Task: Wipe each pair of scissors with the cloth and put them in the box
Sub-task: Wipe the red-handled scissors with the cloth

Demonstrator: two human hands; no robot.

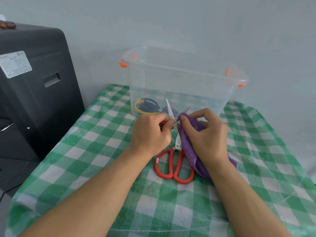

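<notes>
Fingers of left hand [150,132] pinch scissors [172,115]; right hand [206,134] grips cloth [189,142].

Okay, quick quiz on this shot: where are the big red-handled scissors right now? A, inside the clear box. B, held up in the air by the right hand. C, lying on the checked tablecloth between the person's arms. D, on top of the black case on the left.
C: the red-handled scissors lie flat on the checked tablecloth, in front of the clear box.

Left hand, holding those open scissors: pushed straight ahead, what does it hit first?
Probably the clear box's near wall; the scissors' blade tips would touch before the left hand. Depth is uncertain.
</notes>
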